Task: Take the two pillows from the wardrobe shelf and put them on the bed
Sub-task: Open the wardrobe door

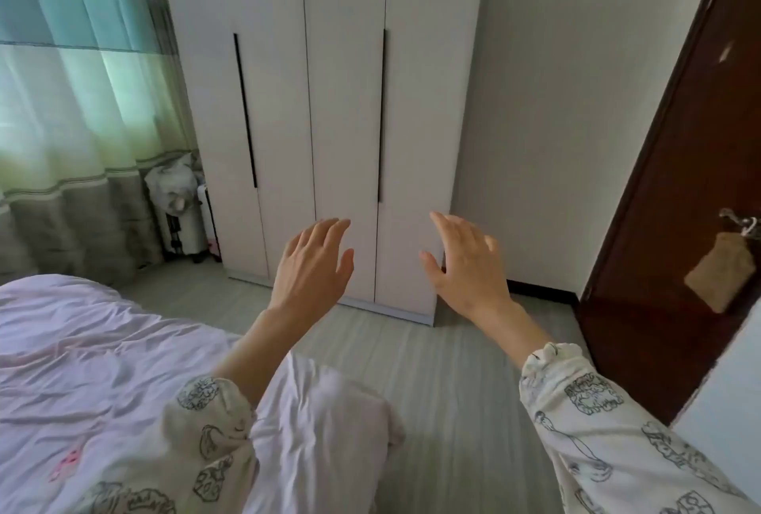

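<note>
Wardrobe (329,109) doors smooth, flat, closed; both hands spread, holding nothing.

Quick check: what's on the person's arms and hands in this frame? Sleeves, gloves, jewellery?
Both hands, left hand and right hand, are bare: no gloves, rings or watch visible. Each arm has a loose cream sleeve, left sleeve and right sleeve, printed with dark line-drawn motifs, gathered at the cuff, forearms exposed.

bed (82,348) left, wardrobe (321,122) ahead, door (679,225) right

Both hands, left hand (315,262) and right hand (465,262), reach empty toward the closed wardrobe (321,101) beside the bed (103,348).
</note>
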The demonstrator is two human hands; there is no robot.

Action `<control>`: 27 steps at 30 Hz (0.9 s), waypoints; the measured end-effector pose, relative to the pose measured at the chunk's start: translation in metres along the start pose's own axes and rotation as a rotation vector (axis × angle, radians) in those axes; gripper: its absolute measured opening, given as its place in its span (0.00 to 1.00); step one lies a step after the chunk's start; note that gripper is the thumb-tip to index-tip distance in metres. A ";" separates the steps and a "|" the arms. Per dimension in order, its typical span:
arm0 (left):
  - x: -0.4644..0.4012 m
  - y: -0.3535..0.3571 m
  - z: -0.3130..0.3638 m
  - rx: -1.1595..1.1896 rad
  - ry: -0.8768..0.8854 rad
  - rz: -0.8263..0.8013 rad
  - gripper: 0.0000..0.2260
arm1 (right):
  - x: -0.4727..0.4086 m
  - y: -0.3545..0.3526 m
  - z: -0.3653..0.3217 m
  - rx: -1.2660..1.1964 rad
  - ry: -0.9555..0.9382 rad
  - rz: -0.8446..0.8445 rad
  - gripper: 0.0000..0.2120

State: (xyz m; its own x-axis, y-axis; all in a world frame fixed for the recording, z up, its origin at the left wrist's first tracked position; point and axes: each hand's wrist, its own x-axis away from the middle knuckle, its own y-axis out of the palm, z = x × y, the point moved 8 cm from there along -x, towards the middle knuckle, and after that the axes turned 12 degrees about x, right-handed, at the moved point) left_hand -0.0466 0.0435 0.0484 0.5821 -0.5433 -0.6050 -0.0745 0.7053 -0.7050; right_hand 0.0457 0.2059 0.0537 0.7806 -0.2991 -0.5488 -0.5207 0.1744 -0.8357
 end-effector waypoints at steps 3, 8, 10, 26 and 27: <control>-0.041 0.030 -0.023 0.051 -0.027 0.022 0.20 | -0.039 0.025 0.017 -0.022 0.004 0.012 0.27; -0.110 0.091 -0.041 0.108 -0.035 -0.005 0.19 | -0.100 0.061 0.057 -0.086 0.031 0.033 0.26; -0.138 0.115 -0.045 0.113 -0.028 -0.017 0.19 | -0.124 0.076 0.073 -0.094 0.029 0.031 0.26; -0.369 0.294 -0.094 0.103 -0.120 -0.004 0.20 | -0.348 0.217 0.222 -0.258 -0.055 0.007 0.26; -0.379 0.307 -0.099 0.097 -0.125 -0.014 0.20 | -0.361 0.226 0.229 -0.273 -0.054 0.004 0.26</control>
State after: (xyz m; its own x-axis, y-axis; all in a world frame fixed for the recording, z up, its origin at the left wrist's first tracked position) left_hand -0.3701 0.4207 0.0252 0.6795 -0.4964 -0.5402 0.0095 0.7422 -0.6701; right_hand -0.2746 0.5680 0.0580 0.7919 -0.2471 -0.5585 -0.5920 -0.0864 -0.8013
